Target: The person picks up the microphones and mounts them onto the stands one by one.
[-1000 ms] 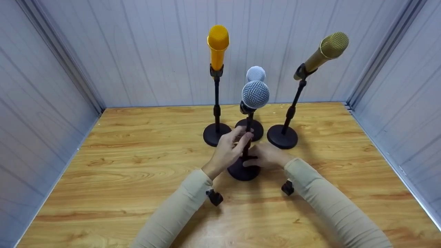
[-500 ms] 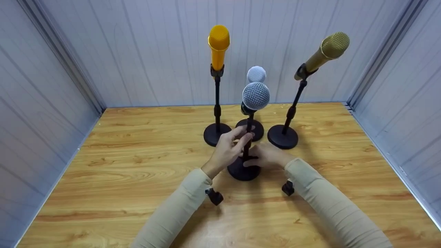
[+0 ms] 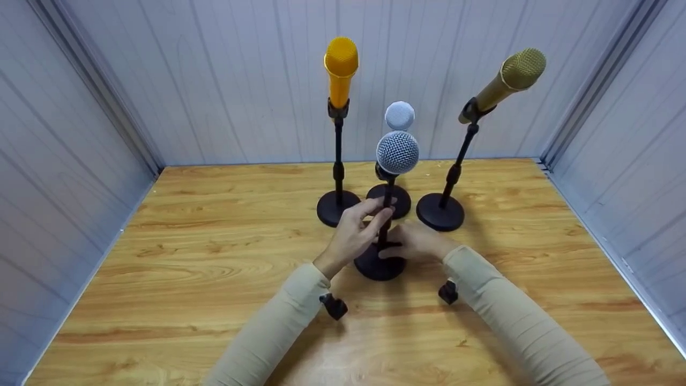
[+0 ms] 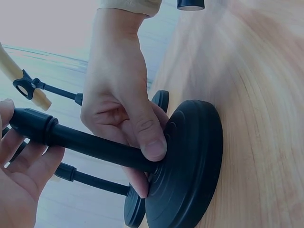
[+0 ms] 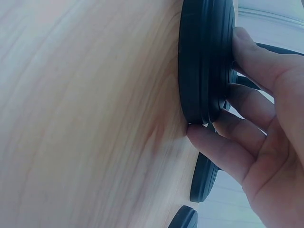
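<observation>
In the head view a microphone with a silver mesh head (image 3: 397, 153) sits on a black microphone stand (image 3: 380, 265) at mid-table. My left hand (image 3: 353, 228) grips the stand's pole, and the left wrist view shows its fingers around the pole's collar (image 4: 35, 126). Lower down, my right hand (image 3: 415, 240) holds the foot of the pole, with thumb and a finger on either side of it just above the round base (image 4: 190, 161). Other right fingers touch the base's edge (image 5: 204, 71) in the right wrist view. The base rests on the wooden table.
Behind stand three more microphones on black stands: orange (image 3: 341, 69) at left, white-headed (image 3: 400, 116) in the middle, gold (image 3: 509, 80) at right. The white one is partly hidden. Pale panel walls (image 3: 241, 80) enclose the wooden table (image 3: 203, 279) at back and sides.
The silver microphone head has sunk slightly, coming a little lower against the white one behind it. Both hands keep nearly the same places on the stand.
</observation>
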Demonstrator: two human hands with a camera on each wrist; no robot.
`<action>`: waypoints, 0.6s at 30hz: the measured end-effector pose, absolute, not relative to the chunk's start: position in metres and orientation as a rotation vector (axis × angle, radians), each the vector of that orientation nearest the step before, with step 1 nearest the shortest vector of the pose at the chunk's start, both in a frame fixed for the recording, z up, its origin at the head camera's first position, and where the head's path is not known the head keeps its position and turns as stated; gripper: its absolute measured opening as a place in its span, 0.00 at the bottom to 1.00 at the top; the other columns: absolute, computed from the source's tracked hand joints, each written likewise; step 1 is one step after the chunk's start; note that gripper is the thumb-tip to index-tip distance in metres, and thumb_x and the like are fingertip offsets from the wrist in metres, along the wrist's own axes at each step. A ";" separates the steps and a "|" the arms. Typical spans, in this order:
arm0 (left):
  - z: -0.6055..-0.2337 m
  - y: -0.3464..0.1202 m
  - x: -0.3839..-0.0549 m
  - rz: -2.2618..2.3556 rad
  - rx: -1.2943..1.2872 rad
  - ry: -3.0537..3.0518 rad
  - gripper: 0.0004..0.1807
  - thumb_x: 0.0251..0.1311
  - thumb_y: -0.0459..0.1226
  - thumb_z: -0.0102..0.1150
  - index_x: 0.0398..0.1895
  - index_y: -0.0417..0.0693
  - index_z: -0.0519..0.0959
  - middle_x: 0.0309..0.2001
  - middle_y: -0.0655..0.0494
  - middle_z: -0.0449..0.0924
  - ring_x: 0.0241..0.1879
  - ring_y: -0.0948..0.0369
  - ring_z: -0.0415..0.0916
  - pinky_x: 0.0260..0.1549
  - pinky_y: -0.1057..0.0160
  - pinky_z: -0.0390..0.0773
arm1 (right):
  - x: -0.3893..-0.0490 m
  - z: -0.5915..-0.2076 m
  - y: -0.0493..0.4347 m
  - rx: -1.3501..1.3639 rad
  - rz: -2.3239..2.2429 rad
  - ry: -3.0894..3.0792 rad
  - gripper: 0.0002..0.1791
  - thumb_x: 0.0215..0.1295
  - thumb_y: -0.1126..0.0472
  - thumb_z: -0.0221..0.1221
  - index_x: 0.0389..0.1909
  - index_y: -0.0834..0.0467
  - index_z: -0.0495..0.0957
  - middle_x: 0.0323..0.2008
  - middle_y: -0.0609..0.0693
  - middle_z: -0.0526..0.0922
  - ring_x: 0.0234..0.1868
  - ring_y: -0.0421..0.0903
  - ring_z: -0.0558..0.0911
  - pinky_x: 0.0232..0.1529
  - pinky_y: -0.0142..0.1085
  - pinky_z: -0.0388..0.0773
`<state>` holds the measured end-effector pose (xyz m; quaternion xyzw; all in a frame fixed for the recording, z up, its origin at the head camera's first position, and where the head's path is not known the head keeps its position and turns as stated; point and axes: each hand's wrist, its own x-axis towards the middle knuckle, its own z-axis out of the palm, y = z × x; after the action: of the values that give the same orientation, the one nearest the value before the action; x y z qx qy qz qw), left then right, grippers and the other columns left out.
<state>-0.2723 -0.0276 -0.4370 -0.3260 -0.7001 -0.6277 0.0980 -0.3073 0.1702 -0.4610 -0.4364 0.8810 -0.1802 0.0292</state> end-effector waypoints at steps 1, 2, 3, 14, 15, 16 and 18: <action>-0.437 -0.028 -0.272 -1.859 -0.965 -2.072 0.14 0.75 0.37 0.56 0.57 0.45 0.83 0.49 0.52 0.83 0.48 0.55 0.81 0.41 0.50 0.85 | -0.307 -0.461 0.170 -1.339 -0.557 2.717 0.15 0.65 0.47 0.68 0.43 0.53 0.88 0.36 0.45 0.89 0.36 0.42 0.86 0.42 0.42 0.83; -0.437 -0.028 -0.272 -1.859 -0.964 -2.076 0.13 0.75 0.37 0.56 0.57 0.46 0.83 0.49 0.53 0.83 0.48 0.56 0.81 0.41 0.51 0.85 | -0.307 -0.461 0.170 -1.326 -0.559 2.716 0.15 0.65 0.46 0.68 0.43 0.53 0.88 0.36 0.44 0.89 0.37 0.42 0.86 0.42 0.42 0.83; -0.437 -0.028 -0.272 -1.859 -0.964 -2.082 0.13 0.75 0.38 0.55 0.57 0.47 0.83 0.49 0.54 0.83 0.49 0.57 0.80 0.42 0.53 0.85 | -0.307 -0.461 0.170 -1.315 -0.556 2.716 0.15 0.65 0.46 0.68 0.42 0.53 0.88 0.36 0.44 0.89 0.36 0.42 0.85 0.42 0.42 0.83; -0.438 -0.028 -0.273 -1.801 -0.947 -2.123 0.12 0.75 0.40 0.56 0.53 0.45 0.83 0.49 0.53 0.84 0.48 0.55 0.81 0.41 0.56 0.85 | -0.307 -0.462 0.171 -1.278 -0.516 2.735 0.15 0.66 0.45 0.67 0.33 0.52 0.85 0.28 0.41 0.84 0.29 0.38 0.77 0.35 0.40 0.79; -0.438 -0.027 -0.272 -1.793 -0.936 -2.117 0.12 0.74 0.40 0.57 0.52 0.45 0.83 0.48 0.52 0.84 0.47 0.54 0.82 0.40 0.55 0.85 | -0.307 -0.462 0.171 -1.279 -0.510 2.737 0.15 0.66 0.45 0.67 0.32 0.52 0.85 0.27 0.40 0.84 0.28 0.38 0.76 0.34 0.40 0.79; -0.438 -0.026 -0.272 -1.782 -0.923 -2.112 0.11 0.74 0.39 0.58 0.51 0.44 0.84 0.47 0.52 0.84 0.46 0.53 0.82 0.40 0.55 0.86 | -0.307 -0.462 0.170 -1.283 -0.504 2.741 0.15 0.66 0.45 0.67 0.32 0.52 0.84 0.27 0.40 0.83 0.27 0.38 0.76 0.33 0.39 0.78; -0.438 -0.025 -0.272 -1.774 -0.894 -2.096 0.10 0.73 0.38 0.60 0.49 0.43 0.85 0.45 0.51 0.85 0.44 0.53 0.83 0.38 0.53 0.86 | -0.307 -0.462 0.170 -1.294 -0.500 2.738 0.15 0.66 0.45 0.67 0.32 0.52 0.85 0.27 0.40 0.83 0.27 0.37 0.75 0.33 0.39 0.78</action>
<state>-0.2720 -0.0250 -0.4379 -0.3070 -0.7200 -0.6093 0.1268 -0.3069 0.1697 -0.4618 -0.4213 0.8915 -0.1628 0.0359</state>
